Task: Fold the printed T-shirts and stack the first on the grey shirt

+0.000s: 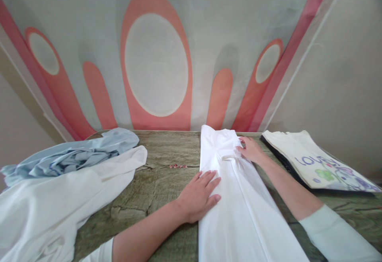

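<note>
The fingers of our left hand (pixel 201 200) lay slightly spread on the left side of the white garment (pixel 235 210); those of our right hand (pixel 253 150) curled at its far right edge, whether pinching it we could not tell. Beside them the cloth puckered; a light left palm, we judged, best anchored it while the right eased it flat. The garment lay lengthwise on the bench (pixel 161 174).
</note>
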`<state>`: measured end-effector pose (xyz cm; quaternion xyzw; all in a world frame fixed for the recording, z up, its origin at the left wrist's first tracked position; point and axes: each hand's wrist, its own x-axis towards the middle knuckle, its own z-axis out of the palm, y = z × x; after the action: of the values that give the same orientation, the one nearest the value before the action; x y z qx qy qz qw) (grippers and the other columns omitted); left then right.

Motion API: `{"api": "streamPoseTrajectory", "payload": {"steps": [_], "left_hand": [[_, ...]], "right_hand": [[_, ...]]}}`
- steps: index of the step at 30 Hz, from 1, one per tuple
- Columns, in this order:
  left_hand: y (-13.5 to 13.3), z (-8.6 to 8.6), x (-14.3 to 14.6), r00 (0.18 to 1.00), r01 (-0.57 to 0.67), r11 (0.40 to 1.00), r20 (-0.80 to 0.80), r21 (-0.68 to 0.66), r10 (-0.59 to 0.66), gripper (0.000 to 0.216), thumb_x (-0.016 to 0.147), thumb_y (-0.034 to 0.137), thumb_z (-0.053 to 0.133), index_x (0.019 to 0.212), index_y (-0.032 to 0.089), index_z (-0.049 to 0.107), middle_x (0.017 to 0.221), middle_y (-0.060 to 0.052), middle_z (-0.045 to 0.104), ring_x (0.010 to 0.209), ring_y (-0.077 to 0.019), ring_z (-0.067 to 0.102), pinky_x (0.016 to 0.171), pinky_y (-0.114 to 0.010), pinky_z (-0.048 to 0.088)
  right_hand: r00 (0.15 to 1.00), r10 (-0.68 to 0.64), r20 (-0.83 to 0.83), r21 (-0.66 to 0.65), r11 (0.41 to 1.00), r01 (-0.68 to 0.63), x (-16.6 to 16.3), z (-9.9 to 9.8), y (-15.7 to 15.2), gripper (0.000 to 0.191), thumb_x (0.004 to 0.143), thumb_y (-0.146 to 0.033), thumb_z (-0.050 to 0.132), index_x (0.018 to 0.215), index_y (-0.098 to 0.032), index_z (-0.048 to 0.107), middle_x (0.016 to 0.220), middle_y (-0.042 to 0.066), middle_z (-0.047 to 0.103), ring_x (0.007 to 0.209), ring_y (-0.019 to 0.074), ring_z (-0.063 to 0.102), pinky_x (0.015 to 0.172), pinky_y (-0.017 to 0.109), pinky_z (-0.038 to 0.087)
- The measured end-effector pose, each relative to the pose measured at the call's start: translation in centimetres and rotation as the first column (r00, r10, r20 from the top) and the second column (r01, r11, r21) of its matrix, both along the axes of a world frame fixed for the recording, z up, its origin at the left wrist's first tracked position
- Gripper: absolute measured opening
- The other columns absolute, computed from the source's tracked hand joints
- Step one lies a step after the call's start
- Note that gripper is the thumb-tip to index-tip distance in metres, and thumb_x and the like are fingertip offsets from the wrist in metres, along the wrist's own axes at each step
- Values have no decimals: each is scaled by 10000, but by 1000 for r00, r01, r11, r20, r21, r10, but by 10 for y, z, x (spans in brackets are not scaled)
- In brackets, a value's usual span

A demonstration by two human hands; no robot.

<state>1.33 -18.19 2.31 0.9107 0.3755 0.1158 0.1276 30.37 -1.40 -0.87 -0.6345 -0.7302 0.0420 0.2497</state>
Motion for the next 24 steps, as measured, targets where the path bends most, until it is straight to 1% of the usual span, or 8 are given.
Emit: {"api": "streamPoseTrajectory", "payload": {"steps": [4, 7, 10, 15, 19, 24], "left_hand": [[-1, 0, 0, 1000, -1, 1000, -12, 15, 1, 503, 939, 453, 285, 1391, 232, 292, 1469, -55, 254, 1350, -215, 197, 1106, -408, 134], [-2, 0, -1, 999, 10, 1000, -31, 25, -9, 513, 937, 476, 274, 1383, 225, 308, 1465, -60, 264, 1348, -222, 202, 1104, -415, 137], [-2, 0, -2, 999, 19, 999, -50, 27, -17, 520, 935, 496, 261, 1376, 226, 321, 1463, -59, 268, 1343, -228, 213, 1102, -421, 142], [-3, 1, -3, 998, 23, 999, -56, 25, -21, 529, 936, 506, 248, 1374, 221, 323, 1464, -61, 266, 1344, -228, 210, 1103, -417, 140], [-2, 0, -3, 999, 23, 999, -49, 25, -22, 525, 936, 505, 247, 1374, 225, 322, 1464, -57, 266, 1344, -228, 209, 1101, -416, 147], [-2, 0, -4, 999, 29, 999, -43, 30, -27, 511, 937, 492, 266, 1371, 230, 328, 1461, -58, 273, 1336, -231, 231, 1092, -414, 176]], "right_hand": [[999, -15, 52, 17, 1000, 14, 7, -7, 4, 415, 833, -362, 486, 1146, -95, 531, 1134, 167, 543, 1004, 234, 534, 893, 323, 377], [999, 28, 38, -1, 1000, -28, 10, -12, 6, 337, 897, -339, 368, 1083, -136, 561, 1099, 131, 586, 1004, 223, 542, 870, 311, 383], [998, 61, 6, -8, 998, -61, 13, -14, 8, 355, 927, -325, 277, 1023, -167, 580, 1037, 102, 625, 968, 212, 562, 830, 301, 397], [1000, 11, -26, 5, 1000, -11, 14, -14, 8, 351, 895, -371, 348, 1078, -156, 556, 1083, 119, 615, 1014, 227, 551, 852, 311, 391], [998, -34, -55, -24, 999, 33, 11, -12, 6, 380, 852, -412, 420, 1093, -147, 548, 1040, 117, 628, 942, 230, 581, 798, 309, 417], [998, -47, -29, -54, 997, 46, 4, -6, -2, 407, 804, -398, 498, 1108, -130, 533, 1012, 120, 634, 909, 238, 591, 764, 312, 421]]}}
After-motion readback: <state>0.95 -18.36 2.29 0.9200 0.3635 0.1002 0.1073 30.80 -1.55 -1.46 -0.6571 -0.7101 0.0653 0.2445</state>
